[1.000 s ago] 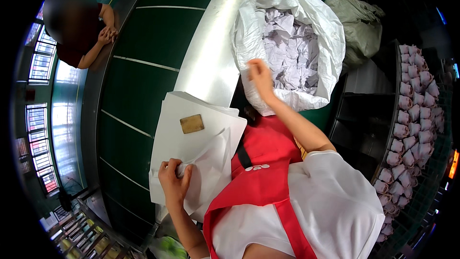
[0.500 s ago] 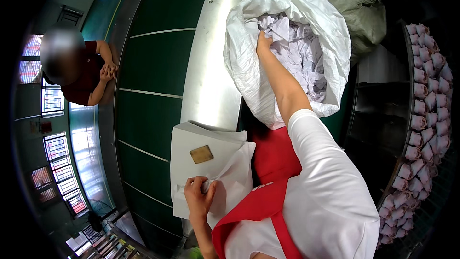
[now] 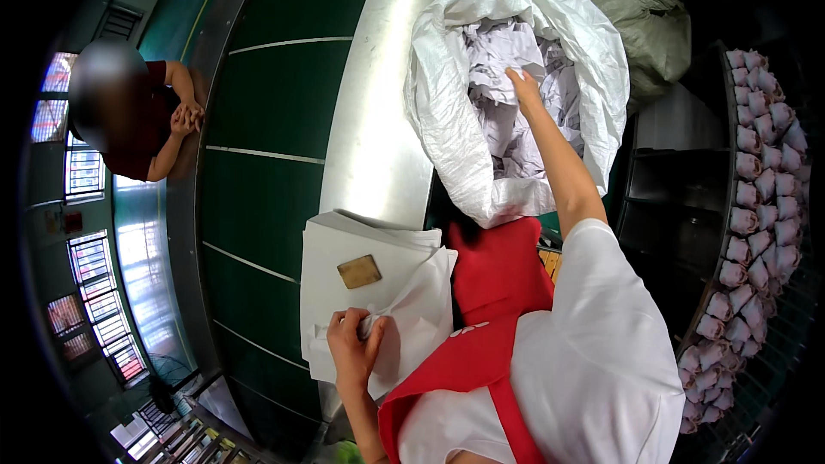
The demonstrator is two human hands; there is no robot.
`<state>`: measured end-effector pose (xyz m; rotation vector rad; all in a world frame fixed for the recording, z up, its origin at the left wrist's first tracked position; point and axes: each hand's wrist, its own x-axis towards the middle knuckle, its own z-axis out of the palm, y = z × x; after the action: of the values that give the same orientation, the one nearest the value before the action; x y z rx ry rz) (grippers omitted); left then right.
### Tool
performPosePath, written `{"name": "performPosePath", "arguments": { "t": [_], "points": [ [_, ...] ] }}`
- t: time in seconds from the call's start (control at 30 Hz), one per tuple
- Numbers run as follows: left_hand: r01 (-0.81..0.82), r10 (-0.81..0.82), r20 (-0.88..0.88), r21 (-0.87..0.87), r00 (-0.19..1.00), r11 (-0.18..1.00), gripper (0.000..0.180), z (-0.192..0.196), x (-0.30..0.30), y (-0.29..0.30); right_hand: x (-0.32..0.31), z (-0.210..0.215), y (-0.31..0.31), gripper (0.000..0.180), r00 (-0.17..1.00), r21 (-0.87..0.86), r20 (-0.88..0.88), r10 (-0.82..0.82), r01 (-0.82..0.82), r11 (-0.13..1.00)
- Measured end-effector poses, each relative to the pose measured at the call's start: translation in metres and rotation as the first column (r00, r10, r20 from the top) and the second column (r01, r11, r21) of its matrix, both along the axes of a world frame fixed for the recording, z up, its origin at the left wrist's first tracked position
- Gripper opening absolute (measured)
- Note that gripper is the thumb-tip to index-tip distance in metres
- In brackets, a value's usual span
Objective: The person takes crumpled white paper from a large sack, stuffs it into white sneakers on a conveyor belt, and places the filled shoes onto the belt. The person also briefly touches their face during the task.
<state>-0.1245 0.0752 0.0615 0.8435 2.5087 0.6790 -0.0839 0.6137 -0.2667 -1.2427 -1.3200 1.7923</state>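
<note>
A big white woven sack (image 3: 434, 77) stands open in front of me, with crumpled thin white paper (image 3: 516, 150) inside. My right hand (image 3: 526, 90) reaches into its mouth, fingers closed on a loose wad of that paper (image 3: 498, 60). Lower down, a stack of flat white sheets (image 3: 322, 245) lies at the near end of the metal table. Over it, my left hand (image 3: 352, 339) is curled around a bunched piece of white paper (image 3: 369, 322), mostly covered by the fingers. A flat brownish rectangular block (image 3: 359, 271) rests on the stack, just beyond this hand.
A steel tabletop (image 3: 378, 94) borders a green conveyor belt (image 3: 275, 103) with white cross lines. Across the belt sits a person (image 3: 142, 120) with hands together. At right, a rack (image 3: 752, 206) carries rows of pale pink wrapped pieces; a greenish sack (image 3: 640, 26) stands behind.
My right hand has moved right from the sack's left side toward its middle, pulling the crumpled paper along. The left hand stays on the stack. My view has shifted slightly.
</note>
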Motion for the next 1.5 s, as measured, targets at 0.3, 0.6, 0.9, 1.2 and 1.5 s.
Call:
{"name": "performPosePath", "arguments": {
  "t": [0.3,0.6,0.9,1.2,1.5],
  "points": [
    [-0.006,0.005,-0.061,-0.016,0.998,1.0,0.026,-0.005,0.001,-0.009,0.13,-0.011,-0.069,0.066,0.558,0.299,0.828,-0.06,-0.348,0.889],
    [-0.04,0.04,-0.025,0.015,0.999,0.999,0.024,0.001,0.0,-0.01,0.103,0.046,-0.061,0.044,0.93,-0.138,0.12,0.346,-0.33,0.934],
    [0.127,-0.117,-0.054,0.247,0.992,0.961,0.014,0.0,-0.001,-0.005,0.07,0.148,-0.06,0.034,0.811,0.37,0.404,0.422,-0.567,0.736],
    [-0.204,0.229,-0.008,0.424,0.973,0.882,0.049,0.003,0.004,0.03,-0.012,0.297,-0.312,0.027,0.46,0.503,0.098,0.882,-0.788,0.355],
    [-0.568,0.529,0.222,0.443,0.819,0.694,0.023,-0.01,0.013,-0.046,-0.03,0.298,-0.329,0.03,0.056,0.179,0.01,0.998,-0.982,0.053]
  ]
}}
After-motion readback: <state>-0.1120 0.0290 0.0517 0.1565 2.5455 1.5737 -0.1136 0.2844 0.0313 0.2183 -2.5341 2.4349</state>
